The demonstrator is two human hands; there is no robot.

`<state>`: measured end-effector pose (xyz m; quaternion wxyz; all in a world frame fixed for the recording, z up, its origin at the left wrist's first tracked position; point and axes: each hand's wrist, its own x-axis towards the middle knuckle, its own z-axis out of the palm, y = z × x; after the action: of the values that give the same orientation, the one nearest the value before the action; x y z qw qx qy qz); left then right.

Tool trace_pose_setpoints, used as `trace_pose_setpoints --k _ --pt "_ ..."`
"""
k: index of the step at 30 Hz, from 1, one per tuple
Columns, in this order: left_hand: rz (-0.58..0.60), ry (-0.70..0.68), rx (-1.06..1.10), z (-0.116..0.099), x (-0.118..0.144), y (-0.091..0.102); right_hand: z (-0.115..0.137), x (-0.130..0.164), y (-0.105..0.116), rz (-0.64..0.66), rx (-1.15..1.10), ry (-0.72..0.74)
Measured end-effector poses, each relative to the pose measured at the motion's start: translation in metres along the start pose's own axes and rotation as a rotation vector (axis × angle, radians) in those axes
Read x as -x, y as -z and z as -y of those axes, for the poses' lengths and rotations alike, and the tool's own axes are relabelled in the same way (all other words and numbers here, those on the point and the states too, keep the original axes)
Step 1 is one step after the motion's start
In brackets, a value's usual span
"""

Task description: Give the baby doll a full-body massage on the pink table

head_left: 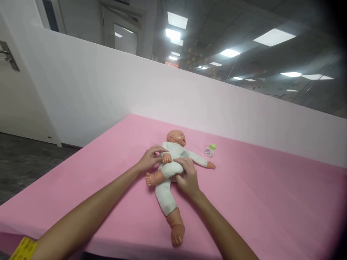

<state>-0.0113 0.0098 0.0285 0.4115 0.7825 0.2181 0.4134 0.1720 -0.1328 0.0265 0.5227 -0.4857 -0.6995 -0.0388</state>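
Note:
A baby doll in a pale mint suit lies on a pink-covered table, its head at the far end and turned to the right. My left hand is closed on the doll's arm, by the small hand that rests at its belly. Wrapped round the doll's bent leg at the thigh is my right hand, the fingers on top and the thumb below. That leg crosses over the other one, which stretches toward me. The doll's other arm reaches out to the right, palm on the cloth.
A small clear bottle with a green cap and a label stands right of the doll, near the back. A white partition rises behind the table. At the left are a door and dark floor.

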Motion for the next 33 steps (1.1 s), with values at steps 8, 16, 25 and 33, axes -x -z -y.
trace_pose_setpoints --k 8,16,25,33 --pt "-0.07 0.072 0.005 0.0 -0.001 -0.003 -0.002 -0.002 0.003 0.0 -0.012 0.005" --pt "0.012 -0.033 -0.009 -0.001 0.001 0.0 -0.005 0.0 0.003 0.028 -0.005 0.007" --pt "-0.092 0.065 0.028 0.002 0.0 -0.005 -0.014 -0.011 0.021 0.173 -0.171 0.012" --pt "-0.184 0.108 0.109 0.013 -0.005 -0.002 -0.003 -0.03 0.074 0.614 -0.388 -0.188"
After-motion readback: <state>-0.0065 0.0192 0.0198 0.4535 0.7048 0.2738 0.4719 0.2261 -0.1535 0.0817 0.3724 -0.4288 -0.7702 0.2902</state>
